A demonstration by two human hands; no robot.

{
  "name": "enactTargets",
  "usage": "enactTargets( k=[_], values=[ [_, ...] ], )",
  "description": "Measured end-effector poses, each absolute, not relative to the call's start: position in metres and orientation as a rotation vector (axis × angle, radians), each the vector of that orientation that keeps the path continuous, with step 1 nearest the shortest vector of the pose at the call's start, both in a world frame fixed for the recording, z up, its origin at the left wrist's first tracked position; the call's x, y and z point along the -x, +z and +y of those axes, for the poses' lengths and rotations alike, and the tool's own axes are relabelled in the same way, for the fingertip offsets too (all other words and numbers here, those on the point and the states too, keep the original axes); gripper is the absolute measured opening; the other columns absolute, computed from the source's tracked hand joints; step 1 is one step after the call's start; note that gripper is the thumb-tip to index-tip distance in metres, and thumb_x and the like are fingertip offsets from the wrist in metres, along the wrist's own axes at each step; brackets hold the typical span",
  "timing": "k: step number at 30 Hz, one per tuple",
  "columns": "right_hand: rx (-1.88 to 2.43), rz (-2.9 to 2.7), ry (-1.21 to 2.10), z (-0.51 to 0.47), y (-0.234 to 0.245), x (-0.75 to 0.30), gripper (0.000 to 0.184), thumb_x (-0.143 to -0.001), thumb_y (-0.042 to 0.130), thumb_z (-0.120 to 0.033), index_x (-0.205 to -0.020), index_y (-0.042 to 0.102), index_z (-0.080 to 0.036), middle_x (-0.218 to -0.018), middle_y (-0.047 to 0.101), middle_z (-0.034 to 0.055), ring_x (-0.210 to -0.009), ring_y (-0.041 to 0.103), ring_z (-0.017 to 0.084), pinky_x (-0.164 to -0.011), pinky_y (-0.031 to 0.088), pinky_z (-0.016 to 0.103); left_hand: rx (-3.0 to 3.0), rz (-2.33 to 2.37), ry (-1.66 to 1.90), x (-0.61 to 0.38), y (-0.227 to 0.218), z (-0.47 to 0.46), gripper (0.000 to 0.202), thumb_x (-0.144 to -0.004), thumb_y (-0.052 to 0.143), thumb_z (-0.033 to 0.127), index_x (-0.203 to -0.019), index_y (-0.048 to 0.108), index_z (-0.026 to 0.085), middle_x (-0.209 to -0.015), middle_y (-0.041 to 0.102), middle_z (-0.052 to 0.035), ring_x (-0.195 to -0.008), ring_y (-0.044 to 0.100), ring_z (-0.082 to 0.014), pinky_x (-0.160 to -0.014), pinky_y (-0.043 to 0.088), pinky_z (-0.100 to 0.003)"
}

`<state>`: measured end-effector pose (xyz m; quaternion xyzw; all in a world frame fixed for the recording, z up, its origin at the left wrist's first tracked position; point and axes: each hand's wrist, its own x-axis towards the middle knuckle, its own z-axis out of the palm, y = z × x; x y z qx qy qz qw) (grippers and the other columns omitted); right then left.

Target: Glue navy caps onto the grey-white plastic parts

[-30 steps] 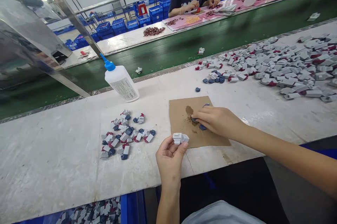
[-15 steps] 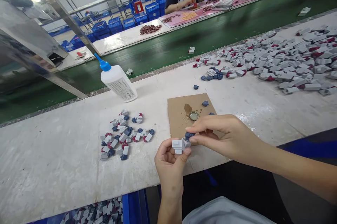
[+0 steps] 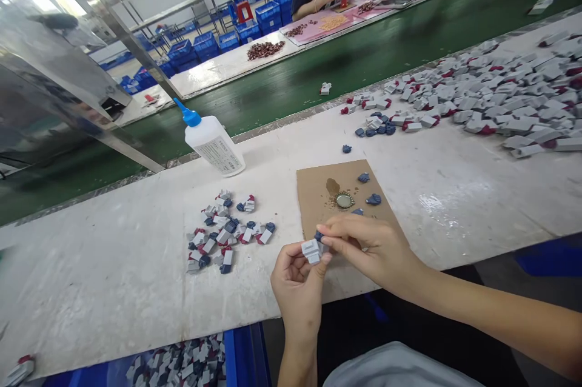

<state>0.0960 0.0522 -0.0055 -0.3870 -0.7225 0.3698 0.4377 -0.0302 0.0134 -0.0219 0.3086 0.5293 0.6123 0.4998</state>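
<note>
My left hand is closed round a small grey plastic part, held up near the table's front edge. My right hand pinches a small dark blue piece and presses it against that grey part. Just behind the hands lies a brown cardboard sheet with a small puddle of glue and two loose blue pieces. To the left sits a small pile of joined grey, blue and red parts.
A white glue bottle with a blue nozzle lies tilted at the table's back edge. A large heap of grey parts fills the right. A green conveyor belt runs behind. Another person works across it. A blue bin of parts sits below the table.
My right hand lifted from the cardboard with a blue piece and brought it to the grey part in my left hand. The glue puddle is now uncovered.
</note>
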Motion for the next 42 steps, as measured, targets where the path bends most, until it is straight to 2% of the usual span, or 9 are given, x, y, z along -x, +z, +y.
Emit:
enactTargets(
  k=[5, 12, 17, 21, 25, 30, 34, 39, 42],
  values=[
    [0.998, -1.863, 0.882, 0.066, -0.002, -0.098, 0.03, -0.091, 0.043, -0.029, -0.115, 0.059, -0.028, -0.119, 0.057, 0.0059, -0.108, 0.053, 0.02, -0.09, 0.046, 0.037, -0.834, 1.401, 1.417, 0.071, -0.013, 0.017, 0.022, -0.064, 0.074, 0.019, -0.079, 0.059, 0.017, -0.073, 0.067, -0.0001, -0.07, 0.067, -0.0131, -0.061, 0.053, -0.019],
    [1.57, -1.337, 0.757, 0.073, -0.009, -0.145, 0.031, -0.087, 0.045, -0.045, -0.111, 0.06, -0.031, -0.103, 0.063, 0.0042, -0.073, 0.058, 0.015, -0.072, 0.05, 0.033, -0.565, 1.291, 1.543, 0.088, -0.004, 0.018, 0.021, -0.066, 0.062, 0.023, -0.085, 0.053, 0.022, -0.07, 0.053, 0.0037, -0.049, 0.05, -0.0075, -0.034, 0.037, -0.015],
    [1.533, -1.45, 0.824, 0.06, -0.019, -0.148, 0.026, -0.088, 0.046, -0.041, -0.108, 0.059, -0.032, -0.097, 0.065, 0.0036, -0.077, 0.06, 0.017, -0.072, 0.05, 0.032, -0.57, 1.296, 1.504, 0.07, 0.0, 0.028, 0.031, -0.062, 0.056, 0.018, -0.091, 0.064, 0.023, -0.073, 0.051, 0.0024, -0.041, 0.035, -0.0017, -0.033, 0.021, -0.014],
    [1.111, -1.632, 0.849, 0.057, 0.0, -0.113, 0.025, -0.091, 0.042, -0.029, -0.112, 0.055, -0.028, -0.096, 0.064, 0.0029, -0.084, 0.06, 0.015, -0.072, 0.05, 0.027, -0.765, 1.18, 1.456, 0.052, 0.0, 0.035, 0.018, -0.062, 0.053, 0.018, -0.073, 0.067, 0.019, -0.077, 0.06, -0.0006, -0.034, 0.034, 0.0, -0.033, 0.021, -0.017],
    [0.858, -1.659, 0.859, 0.061, 0.015, -0.073, 0.027, -0.092, 0.036, -0.026, -0.109, 0.057, -0.02, -0.096, 0.065, 0.006, -0.09, 0.059, 0.017, -0.077, 0.047, 0.032, -0.725, 1.097, 1.531, 0.033, -0.001, 0.036, 0.025, -0.073, 0.05, 0.035, -0.062, 0.065, 0.018, -0.055, 0.055, 0.0003, -0.042, 0.043, -0.0076, -0.036, 0.03, -0.018],
    [0.747, -1.459, 0.911, 0.058, 0.012, -0.045, 0.034, -0.094, 0.03, -0.025, -0.083, 0.062, -0.019, -0.084, 0.066, 0.005, -0.084, 0.059, 0.017, -0.079, 0.044, 0.035, -0.505, 1.169, 1.634, 0.017, 0.003, 0.037, 0.041, -0.073, 0.046, 0.052, -0.055, 0.062, 0.018, -0.06, 0.058, -0.0034, -0.064, 0.056, -0.0157, -0.059, 0.046, -0.025],
    [0.691, -1.487, 1.034, 0.053, 0.009, -0.039, 0.044, -0.095, 0.023, -0.034, -0.073, 0.057, -0.017, -0.072, 0.061, 0.0055, -0.071, 0.056, 0.016, -0.066, 0.045, 0.032, -0.434, 1.206, 1.706, 0.014, 0.002, 0.033, 0.028, -0.069, 0.053, 0.046, -0.058, 0.054, 0.02, -0.06, 0.051, 0.0004, -0.059, 0.051, -0.013, -0.055, 0.044, -0.023],
    [0.695, -1.788, 0.984, 0.057, -0.008, -0.029, 0.057, -0.093, 0.014, -0.048, -0.1, 0.059, -0.015, -0.094, 0.065, 0.0105, -0.086, 0.059, 0.021, -0.075, 0.045, 0.037, -0.763, 1.569, 1.546, 0.036, -0.013, 0.031, 0.041, -0.083, 0.033, 0.047, -0.06, 0.053, 0.02, -0.058, 0.049, -0.0001, -0.059, 0.049, -0.0147, -0.06, 0.043, -0.027],
    [0.732, -1.933, 0.878, 0.062, -0.013, -0.025, 0.054, -0.093, 0.02, -0.048, -0.128, 0.044, -0.015, -0.123, 0.055, 0.0126, -0.113, 0.049, 0.025, -0.092, 0.04, 0.042, -1.03, 1.748, 1.336, 0.068, -0.015, 0.033, 0.037, -0.083, 0.042, 0.042, -0.059, 0.059, 0.019, -0.059, 0.054, -0.0025, -0.06, 0.048, -0.0168, -0.063, 0.04, -0.029]
  ],
)
